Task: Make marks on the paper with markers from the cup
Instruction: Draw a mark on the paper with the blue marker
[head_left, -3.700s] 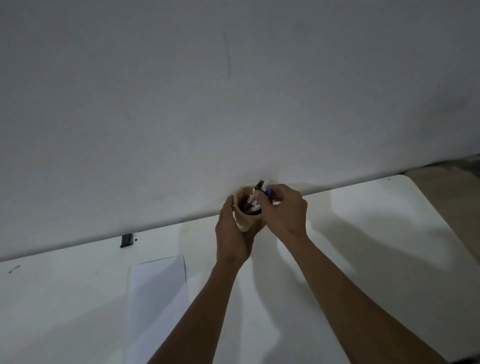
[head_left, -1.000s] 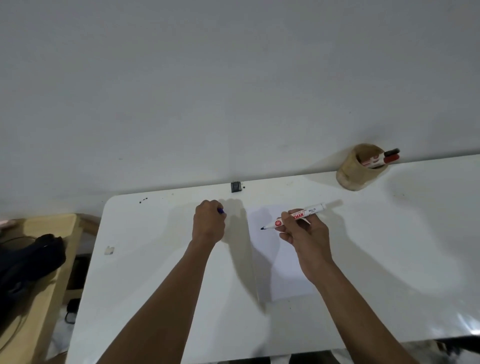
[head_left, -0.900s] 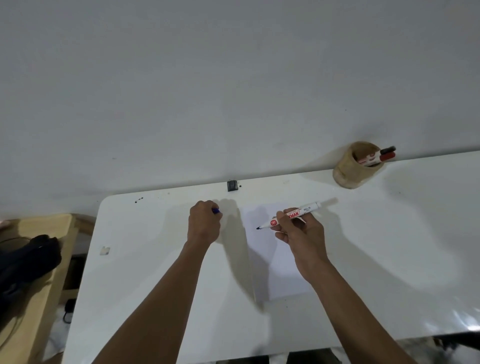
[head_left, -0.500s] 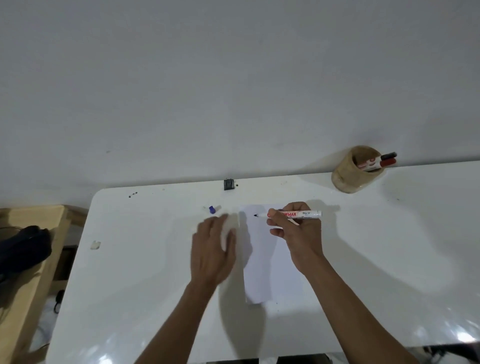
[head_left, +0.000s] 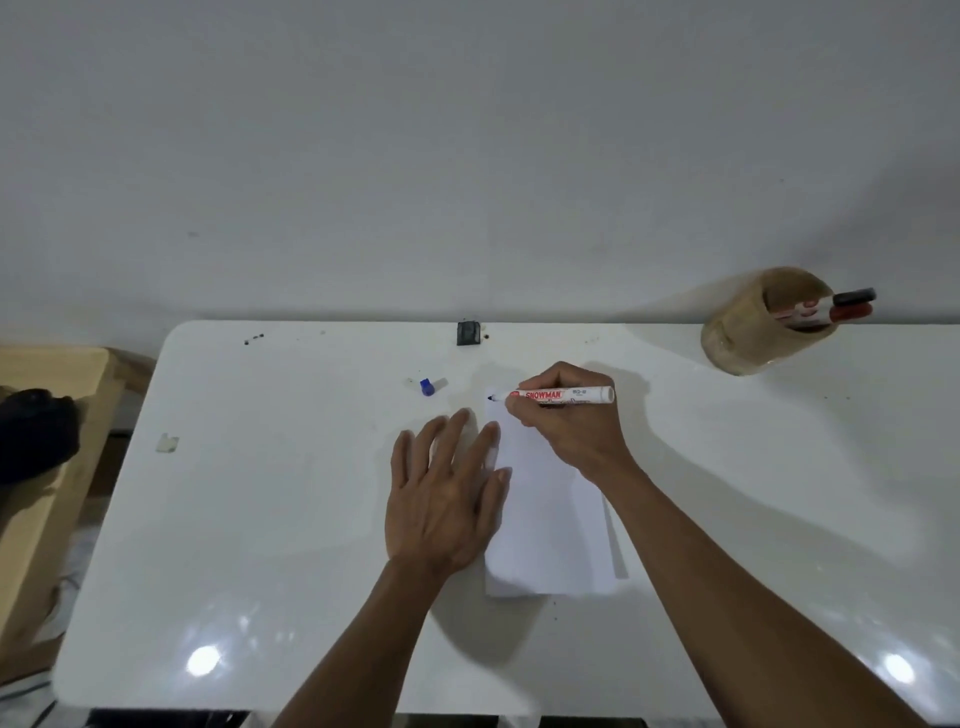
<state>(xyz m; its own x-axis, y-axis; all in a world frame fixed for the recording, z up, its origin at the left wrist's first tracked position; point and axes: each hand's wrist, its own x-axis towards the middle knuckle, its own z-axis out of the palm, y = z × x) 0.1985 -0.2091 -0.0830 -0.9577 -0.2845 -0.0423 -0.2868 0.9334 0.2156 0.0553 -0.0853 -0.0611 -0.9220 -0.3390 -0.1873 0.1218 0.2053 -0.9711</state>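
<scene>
A white sheet of paper (head_left: 545, 525) lies on the white table (head_left: 260, 519). My right hand (head_left: 569, 426) grips an uncapped white marker (head_left: 561, 395) with red lettering, its dark tip at the paper's top left corner. My left hand (head_left: 447, 493) lies flat with fingers spread, pressing on the paper's left edge. The marker's blue cap (head_left: 426, 386) rests on the table, up and left of the paper. A tan cup (head_left: 748, 338) at the back right leans and holds two markers (head_left: 831, 309), one black-capped and one red-capped.
A small black clip-like object (head_left: 468, 333) sits at the table's back edge by the wall. A scrap of tape (head_left: 167, 442) lies near the left edge. A wooden bench (head_left: 31, 493) with a dark item (head_left: 31, 431) stands to the left.
My left hand has set the blue cap down on the table and now lies flat on the paper's edge. My right hand has brought the marker's tip down to the paper's top corner.
</scene>
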